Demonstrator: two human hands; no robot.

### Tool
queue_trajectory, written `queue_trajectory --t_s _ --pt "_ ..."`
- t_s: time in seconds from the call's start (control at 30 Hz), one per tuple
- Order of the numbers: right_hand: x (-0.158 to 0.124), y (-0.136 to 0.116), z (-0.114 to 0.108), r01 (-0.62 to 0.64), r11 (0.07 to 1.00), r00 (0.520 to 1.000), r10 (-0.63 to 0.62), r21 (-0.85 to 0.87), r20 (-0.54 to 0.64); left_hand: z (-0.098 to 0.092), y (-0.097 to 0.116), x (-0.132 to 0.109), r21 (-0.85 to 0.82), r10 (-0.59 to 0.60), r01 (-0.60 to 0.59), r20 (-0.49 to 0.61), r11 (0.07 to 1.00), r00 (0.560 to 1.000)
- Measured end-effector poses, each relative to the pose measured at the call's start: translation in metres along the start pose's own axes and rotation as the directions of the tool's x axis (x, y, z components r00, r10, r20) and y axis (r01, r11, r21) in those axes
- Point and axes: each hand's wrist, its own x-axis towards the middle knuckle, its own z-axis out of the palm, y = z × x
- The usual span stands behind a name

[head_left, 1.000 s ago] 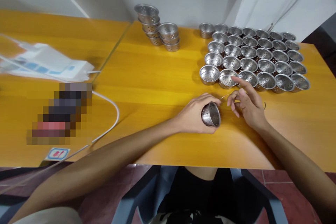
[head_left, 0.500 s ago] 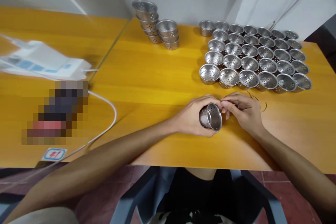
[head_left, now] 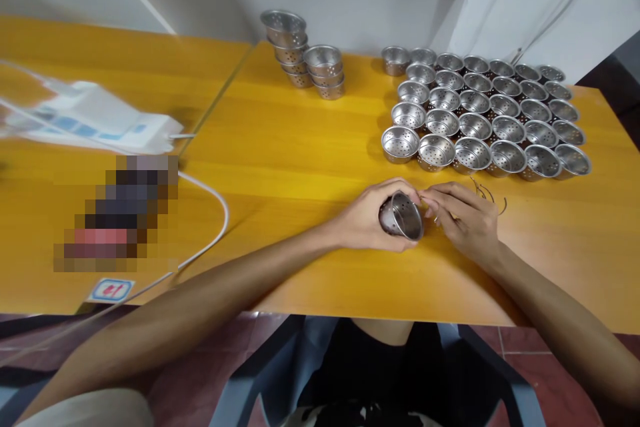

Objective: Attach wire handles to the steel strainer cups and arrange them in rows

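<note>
My left hand [head_left: 373, 217] is wrapped round a perforated metal cup [head_left: 401, 215], which lies tilted with its mouth towards the lower right. Close to the cup's right side, my right hand [head_left: 465, 217] has its fingertips pinched together near my left fingertips. Whatever is between those fingertips is too small to make out. Just beyond my right hand, a few thin curved wires [head_left: 484, 191] lie on the yellow table [head_left: 300, 167].
Rows of metal cups [head_left: 473, 153] stand at the back right. Two stacks of cups [head_left: 324, 61] are at the back centre. On the left are a white power strip [head_left: 150, 133], a white cable [head_left: 225, 207], a pixelated object [head_left: 120, 213] and a small label [head_left: 112, 290].
My right hand has turned slightly, with its fingers now more stretched towards the cup. The cup has tilted a little in my left hand. The whole view has shifted slightly.
</note>
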Motion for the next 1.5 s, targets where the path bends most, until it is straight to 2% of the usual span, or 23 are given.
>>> queue_trajectory --t_s 0.13,0.23,0.33,0.43,0.57,0.73,1.1,1.27,1.5 --pt "0.001 0.002 -0.001 0.008 1.000 1.000 -0.008 0.029 0.022 0.000 0.001 0.001 0.011 0.026 -0.026 0.007 1.000 1.000" --pt "0.002 -0.001 0.001 0.022 1.000 1.000 -0.022 0.006 0.012 0.000 0.002 0.000 -0.011 0.000 0.000 -0.003 1.000 1.000" --pt "0.003 -0.006 0.004 0.020 1.000 1.000 -0.020 -0.017 0.005 0.001 0.002 0.000 -0.096 -0.075 0.072 -0.035 0.993 0.997" --pt "0.005 -0.007 0.005 0.007 0.998 0.999 -0.009 0.057 0.037 -0.001 0.003 0.001 -0.207 -0.120 0.113 -0.023 0.972 0.992" --pt "0.007 -0.003 0.004 -0.072 0.969 0.988 0.037 0.236 0.152 -0.002 0.005 0.002 -0.279 -0.166 0.163 0.014 0.946 0.986" --pt "0.007 -0.002 0.002 -0.196 0.932 0.963 0.123 0.305 0.241 -0.003 0.003 0.001 -0.281 -0.237 0.231 0.013 0.931 0.971" --pt "0.011 -0.006 0.000 -0.319 0.895 0.912 0.200 0.313 0.358 -0.005 0.002 0.004 -0.258 -0.203 0.203 0.029 0.945 0.979" --pt "0.011 -0.006 0.000 -0.356 0.872 0.906 0.235 0.335 0.352 -0.007 0.001 0.003 -0.279 -0.181 0.199 0.087 0.940 0.980" --pt "0.011 -0.007 0.001 -0.419 0.820 0.888 0.282 0.390 0.362 -0.003 -0.001 0.001 -0.213 -0.150 0.160 0.063 0.964 0.987"
